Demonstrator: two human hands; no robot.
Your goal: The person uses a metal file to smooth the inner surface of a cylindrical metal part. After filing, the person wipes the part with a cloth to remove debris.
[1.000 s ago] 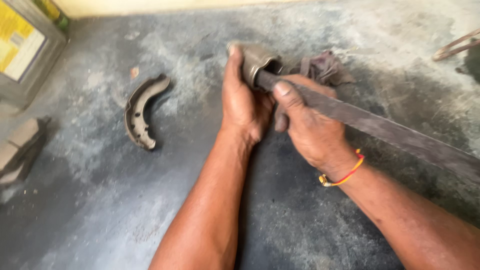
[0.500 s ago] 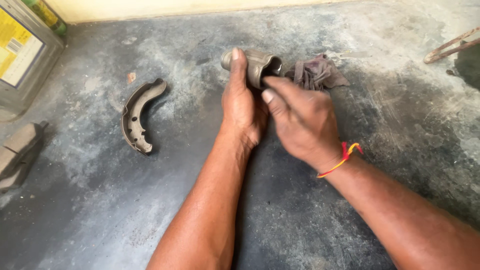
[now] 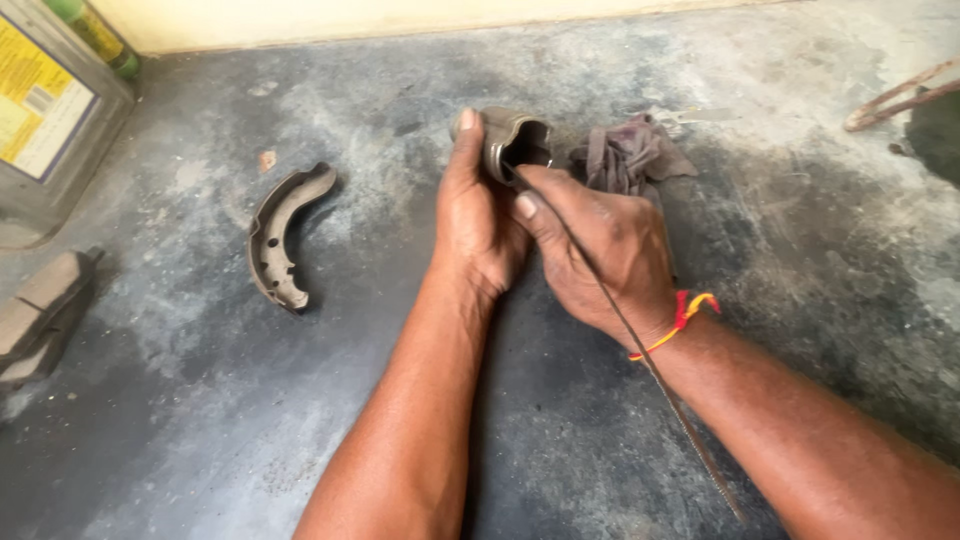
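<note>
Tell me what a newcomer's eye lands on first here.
First, the two hands at centre: the left hand grips a small metal part while the right hand works a thin file into its opening. Next, the curved brake shoe on the floor to their left, and a crumpled rag just behind the right hand.

Left of the hands: open floor [image 3: 380, 330] up to the curved brake shoe [image 3: 283, 238].
Far left: a big can [image 3: 50, 120] and flat pads [image 3: 40, 315] block the edge.
Right of the hands: a crumpled rag [image 3: 630, 155] sits close.
Far right: bare floor, rusty rod [image 3: 900, 98] at the edge.
Near side: arms and a long file [image 3: 660, 385] cross it.
</note>
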